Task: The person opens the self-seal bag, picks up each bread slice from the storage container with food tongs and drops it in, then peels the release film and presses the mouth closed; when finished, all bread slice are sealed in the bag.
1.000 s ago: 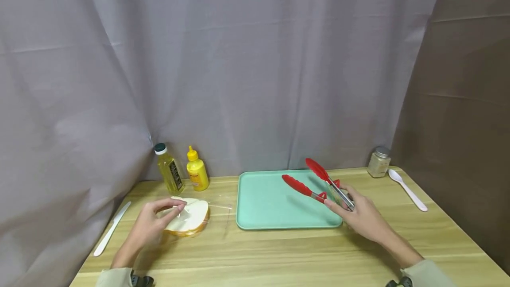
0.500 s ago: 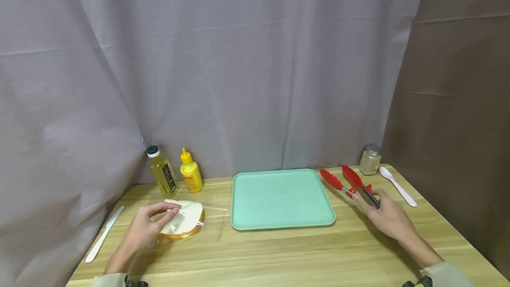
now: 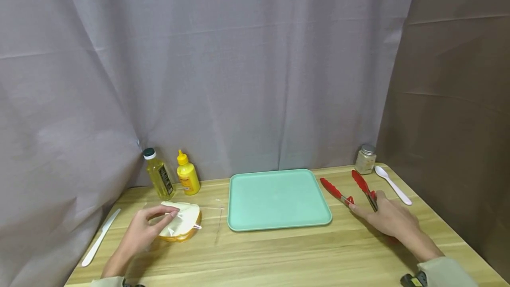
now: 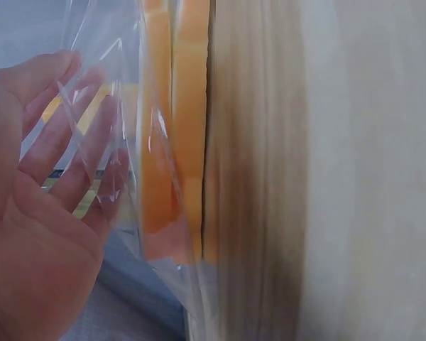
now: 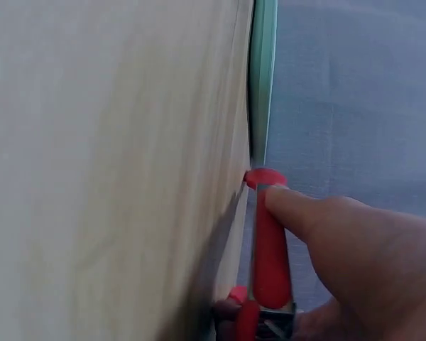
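A clear plastic bag of sliced bread point(image 3: 183, 224) lies on the wooden table point(image 3: 279, 251) left of a mint-green tray point(image 3: 279, 198). My left hand point(image 3: 171, 212) pinches the bag's top between thumb and fingers. In the left wrist view the left hand point(image 4: 64, 177) shows through the plastic beside the orange crusts of the bread point(image 4: 188, 142). Red-tipped tongs point(image 3: 346, 191) lie on the table just right of the tray, arms spread. My right hand point(image 3: 360, 207) grips their rear end. In the right wrist view a finger of the right hand point(image 5: 326, 227) lies along a red arm of the tongs point(image 5: 270, 249).
An oil bottle point(image 3: 157, 174) and a yellow squeeze bottle point(image 3: 187, 174) stand at the back left by the grey curtain. A white plastic knife point(image 3: 97, 238) lies at the left edge. A small jar point(image 3: 365, 159) and a white spoon point(image 3: 392, 184) sit back right.
My right hand has carried the tongs from above the tray to the right and down onto the table beside it. The left hand has stayed on the bread bag.
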Action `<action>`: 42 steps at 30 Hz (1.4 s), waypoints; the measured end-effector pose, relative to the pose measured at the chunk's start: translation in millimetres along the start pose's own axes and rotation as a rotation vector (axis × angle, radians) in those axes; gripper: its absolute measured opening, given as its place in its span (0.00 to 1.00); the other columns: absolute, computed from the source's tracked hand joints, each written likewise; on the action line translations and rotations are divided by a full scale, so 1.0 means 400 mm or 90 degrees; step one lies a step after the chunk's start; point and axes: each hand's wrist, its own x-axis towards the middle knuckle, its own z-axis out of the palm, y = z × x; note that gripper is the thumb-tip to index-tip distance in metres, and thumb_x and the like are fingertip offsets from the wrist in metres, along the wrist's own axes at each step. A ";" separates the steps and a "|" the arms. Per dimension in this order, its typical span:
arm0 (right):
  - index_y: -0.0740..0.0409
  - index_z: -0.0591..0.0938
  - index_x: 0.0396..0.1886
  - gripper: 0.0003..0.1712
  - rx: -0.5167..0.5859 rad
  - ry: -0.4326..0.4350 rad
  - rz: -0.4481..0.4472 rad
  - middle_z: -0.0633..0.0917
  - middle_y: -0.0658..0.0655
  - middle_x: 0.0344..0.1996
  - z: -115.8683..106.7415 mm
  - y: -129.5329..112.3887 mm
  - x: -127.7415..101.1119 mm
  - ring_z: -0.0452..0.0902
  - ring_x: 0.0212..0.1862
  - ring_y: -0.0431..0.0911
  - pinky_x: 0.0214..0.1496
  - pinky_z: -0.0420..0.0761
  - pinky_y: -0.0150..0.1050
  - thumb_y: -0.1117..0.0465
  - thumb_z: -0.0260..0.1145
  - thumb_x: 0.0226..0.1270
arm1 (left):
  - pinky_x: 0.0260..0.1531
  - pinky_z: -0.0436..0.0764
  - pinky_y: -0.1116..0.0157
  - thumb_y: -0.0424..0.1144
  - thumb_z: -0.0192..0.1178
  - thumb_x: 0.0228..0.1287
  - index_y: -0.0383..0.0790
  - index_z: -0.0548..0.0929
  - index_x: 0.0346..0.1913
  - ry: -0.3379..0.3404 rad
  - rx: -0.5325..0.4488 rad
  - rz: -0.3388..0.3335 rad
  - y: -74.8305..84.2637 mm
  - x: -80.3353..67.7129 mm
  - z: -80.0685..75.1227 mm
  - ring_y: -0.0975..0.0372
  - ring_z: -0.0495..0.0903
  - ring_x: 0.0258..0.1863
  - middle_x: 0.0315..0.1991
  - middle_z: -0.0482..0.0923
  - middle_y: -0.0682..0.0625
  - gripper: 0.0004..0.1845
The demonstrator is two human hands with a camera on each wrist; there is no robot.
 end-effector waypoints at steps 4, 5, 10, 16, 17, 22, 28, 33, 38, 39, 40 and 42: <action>0.71 0.69 0.67 0.63 -0.005 -0.002 -0.001 0.79 0.58 0.29 0.002 -0.004 -0.001 0.73 0.26 0.50 0.23 0.68 0.43 0.15 0.62 0.64 | 0.58 0.89 0.61 0.42 0.71 0.75 0.51 0.94 0.49 0.003 0.008 0.005 -0.001 -0.001 -0.003 0.72 0.87 0.53 0.49 0.94 0.59 0.06; 0.71 0.69 0.66 0.64 -0.007 -0.005 0.001 0.78 0.57 0.28 0.001 -0.006 -0.002 0.74 0.25 0.50 0.23 0.69 0.43 0.15 0.62 0.64 | 0.58 0.89 0.61 0.42 0.71 0.75 0.51 0.94 0.49 0.003 0.009 0.006 -0.001 -0.001 -0.005 0.72 0.87 0.52 0.49 0.94 0.59 0.06; 0.72 0.68 0.65 0.66 -0.027 -0.030 0.018 0.74 0.57 0.23 -0.003 -0.020 0.000 0.74 0.22 0.50 0.22 0.70 0.44 0.12 0.59 0.61 | 0.57 0.89 0.60 0.42 0.71 0.75 0.51 0.94 0.49 -0.001 0.021 0.004 0.001 0.002 -0.011 0.72 0.87 0.52 0.49 0.94 0.59 0.06; 0.69 0.70 0.60 0.63 -0.037 -0.038 0.018 0.73 0.56 0.24 -0.003 -0.020 0.009 0.73 0.25 0.51 0.23 0.70 0.44 0.11 0.58 0.61 | 0.59 0.89 0.59 0.43 0.71 0.74 0.54 0.93 0.50 -0.008 0.039 0.000 0.002 0.008 -0.017 0.70 0.88 0.54 0.50 0.93 0.60 0.06; 0.69 0.70 0.59 0.63 -0.032 -0.040 0.017 0.73 0.56 0.24 -0.003 -0.018 0.010 0.74 0.25 0.51 0.23 0.70 0.44 0.11 0.59 0.61 | 0.59 0.88 0.58 0.43 0.71 0.75 0.54 0.93 0.50 -0.008 0.041 0.001 0.001 0.009 -0.017 0.69 0.88 0.54 0.50 0.93 0.60 0.06; 0.70 0.67 0.58 0.63 -0.017 -0.017 0.009 0.73 0.55 0.23 -0.003 0.000 0.013 0.73 0.25 0.50 0.22 0.69 0.44 0.13 0.63 0.59 | 0.63 0.86 0.52 0.45 0.70 0.75 0.54 0.93 0.51 -0.015 0.050 0.002 0.000 0.016 -0.009 0.68 0.88 0.56 0.51 0.93 0.62 0.07; 0.68 0.69 0.55 0.61 0.005 0.158 -0.043 0.73 0.54 0.24 0.001 -0.017 0.023 0.67 0.24 0.47 0.20 0.64 0.41 0.18 0.75 0.52 | 0.63 0.86 0.53 0.46 0.71 0.75 0.54 0.94 0.51 -0.022 0.040 0.001 0.002 0.013 0.000 0.66 0.88 0.56 0.51 0.93 0.63 0.08; 0.65 0.76 0.64 0.48 0.057 0.251 -0.140 0.80 0.56 0.30 0.003 -0.092 0.036 0.71 0.29 0.47 0.23 0.67 0.38 0.32 0.79 0.63 | 0.64 0.85 0.54 0.49 0.69 0.76 0.57 0.93 0.51 -0.020 0.048 0.001 0.003 0.010 0.002 0.65 0.88 0.56 0.51 0.92 0.63 0.08; 0.61 0.82 0.59 0.29 0.110 0.230 -0.214 0.80 0.53 0.30 0.021 -0.194 0.047 0.71 0.28 0.43 0.28 0.69 0.36 0.43 0.74 0.74 | 0.66 0.83 0.57 0.49 0.64 0.81 0.58 0.93 0.52 0.016 0.080 0.014 0.019 0.026 0.001 0.60 0.89 0.58 0.53 0.92 0.61 0.09; 0.60 0.84 0.57 0.25 0.125 0.232 -0.233 0.79 0.51 0.28 0.030 -0.216 0.050 0.70 0.27 0.41 0.28 0.69 0.36 0.45 0.74 0.75 | 0.65 0.83 0.56 0.47 0.63 0.82 0.55 0.94 0.53 0.025 0.082 0.024 0.024 0.033 0.002 0.58 0.89 0.58 0.53 0.93 0.59 0.10; 0.59 0.85 0.55 0.21 0.143 0.235 -0.253 0.78 0.49 0.27 0.040 -0.237 0.054 0.69 0.26 0.40 0.28 0.70 0.34 0.48 0.74 0.75 | 0.65 0.83 0.55 0.46 0.62 0.83 0.54 0.94 0.53 0.034 0.082 0.034 0.031 0.041 0.004 0.56 0.89 0.59 0.53 0.93 0.57 0.11; 0.56 0.86 0.50 0.14 0.183 0.239 -0.295 0.78 0.46 0.25 0.064 -0.283 0.060 0.70 0.25 0.37 0.27 0.71 0.32 0.53 0.75 0.75 | 0.64 0.84 0.52 0.45 0.62 0.83 0.50 0.94 0.53 0.050 0.088 0.050 0.047 0.061 0.012 0.52 0.90 0.59 0.54 0.93 0.54 0.11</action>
